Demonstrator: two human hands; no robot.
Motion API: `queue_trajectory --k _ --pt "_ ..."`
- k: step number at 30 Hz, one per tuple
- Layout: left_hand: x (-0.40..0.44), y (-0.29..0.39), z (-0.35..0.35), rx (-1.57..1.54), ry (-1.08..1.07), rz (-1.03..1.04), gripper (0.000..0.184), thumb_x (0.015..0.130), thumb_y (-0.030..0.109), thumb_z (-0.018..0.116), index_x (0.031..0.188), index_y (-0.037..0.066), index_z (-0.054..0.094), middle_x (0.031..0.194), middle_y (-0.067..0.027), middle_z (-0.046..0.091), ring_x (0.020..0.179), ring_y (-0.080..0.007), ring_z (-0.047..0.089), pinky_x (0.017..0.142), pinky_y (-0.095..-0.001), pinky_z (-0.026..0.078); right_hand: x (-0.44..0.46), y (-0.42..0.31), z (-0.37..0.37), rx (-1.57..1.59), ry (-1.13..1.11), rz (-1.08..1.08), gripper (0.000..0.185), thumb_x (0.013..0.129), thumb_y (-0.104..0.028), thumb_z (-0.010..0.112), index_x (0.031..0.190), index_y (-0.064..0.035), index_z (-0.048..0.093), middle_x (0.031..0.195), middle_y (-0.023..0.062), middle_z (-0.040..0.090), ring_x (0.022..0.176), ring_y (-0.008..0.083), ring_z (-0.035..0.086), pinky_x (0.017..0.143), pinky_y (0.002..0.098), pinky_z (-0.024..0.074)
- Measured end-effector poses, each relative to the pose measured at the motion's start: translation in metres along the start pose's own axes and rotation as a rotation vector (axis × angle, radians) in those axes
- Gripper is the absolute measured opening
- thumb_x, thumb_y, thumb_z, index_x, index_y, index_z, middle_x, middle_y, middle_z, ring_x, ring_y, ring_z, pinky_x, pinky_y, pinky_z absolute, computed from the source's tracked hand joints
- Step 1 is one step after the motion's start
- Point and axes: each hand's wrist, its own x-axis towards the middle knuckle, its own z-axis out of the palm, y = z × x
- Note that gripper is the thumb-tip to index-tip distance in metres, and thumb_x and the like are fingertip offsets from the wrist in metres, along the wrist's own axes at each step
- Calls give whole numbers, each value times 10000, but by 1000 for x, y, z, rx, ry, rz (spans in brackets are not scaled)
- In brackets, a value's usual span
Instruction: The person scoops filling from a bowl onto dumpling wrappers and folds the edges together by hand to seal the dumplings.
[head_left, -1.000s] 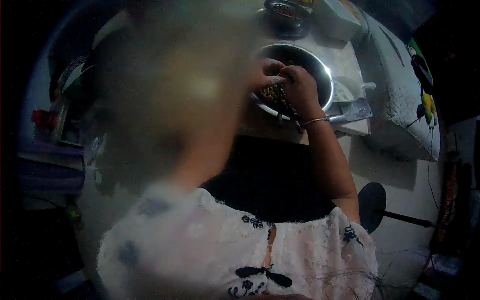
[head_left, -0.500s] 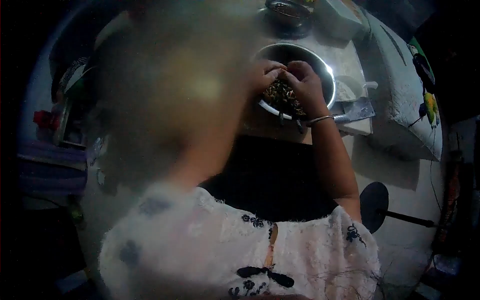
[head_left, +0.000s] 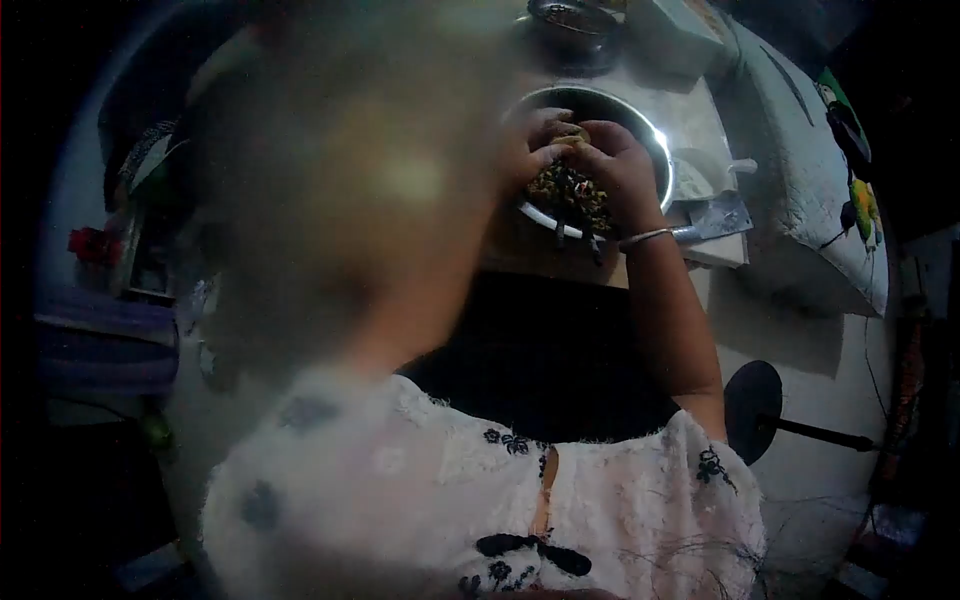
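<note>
Yellowish lump (head_left: pixel 570 138), small and too murky to identify, was pinched between the fingertips of both hands, right up over the bowl. Left hand (head_left: pixel 532 152) had its fingers curled in close on one side of it, and the right hand (head_left: pixel 622 168) came at it from the other side with thumb and fingers pretty narrow too, so they were basically sharing the thing. Just below the hands was a chopped-looking mix (head_left: pixel 580 203), greenish-brown with some pale bits, sitting in a shiny metal bowl (head_left: pixel 663 150) that wrapped around the whole setup. Bracelet (head_left: pixel 647 238) on the right wrist, near the bowl's edge. Off to the right of the right hand, a whitish dish (head_left: pixel 693 182) sat next to the bowl, with some flat silvery thing (head_left: pixel 718 217) a bit nearer the body. Beyond both hands was a dark pot (head_left: pixel 575 40), with a white box (head_left: pixel 672 42) to its right. Big blurry smear covered everything left of the left hand, so can't tell what was there.
</note>
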Motion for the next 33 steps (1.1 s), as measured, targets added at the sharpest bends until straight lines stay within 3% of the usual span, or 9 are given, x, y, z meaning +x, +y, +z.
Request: queue_trajectory --k 4,9,13,15,21,28,33 --pt "-2 8 -1 69 38 -11 399 785 124 689 1155 39 566 1038 -87 644 932 -156 614 813 -293 489 2 9 -3 103 -1 0 291 774 -75 695 1033 12 596 948 78 645 844 137 611 761 253 496" --pt "-4 14 -6 269 31 -63 300 755 86 700 1041 46 617 970 -89 648 887 -152 617 796 -292 492 2 7 1 59 -9 0 266 779 -62 683 1023 11 604 933 67 646 834 125 609 753 246 495" --pt "-4 8 -2 119 47 -66 240 758 64 689 993 41 641 964 -101 651 891 -169 619 794 -306 494 -5 -7 2 8 -11 15 241 782 -62 682 1001 13 618 922 66 651 824 124 611 750 243 495" --pt "-4 4 -2 133 69 81 194 757 43 682 948 25 657 951 -109 655 897 -193 624 789 -316 498 -9 -12 5 -16 22 -11 214 782 -66 682 977 12 640 917 72 662 816 122 617 741 243 499" --pt "-1 0 -4 256 81 214 160 758 51 690 915 28 675 944 -121 657 888 -217 631 781 -314 502 -3 3 5 -129 58 -112 199 784 -83 685 966 -5 662 912 79 677 814 128 633 730 249 506" --pt "-5 0 -3 267 114 220 156 756 42 690 912 35 678 926 -104 656 871 -199 631 770 -303 503 -6 1 6 -155 72 -152 151 795 -65 667 935 -11 668 889 72 679 796 124 634 732 247 502" --pt "-4 -2 0 166 108 137 250 754 44 691 1001 46 653 939 -98 650 875 -204 628 778 -302 499 -6 -1 5 -261 34 -168 104 788 -32 651 890 -27 671 851 55 682 763 114 630 696 237 493"
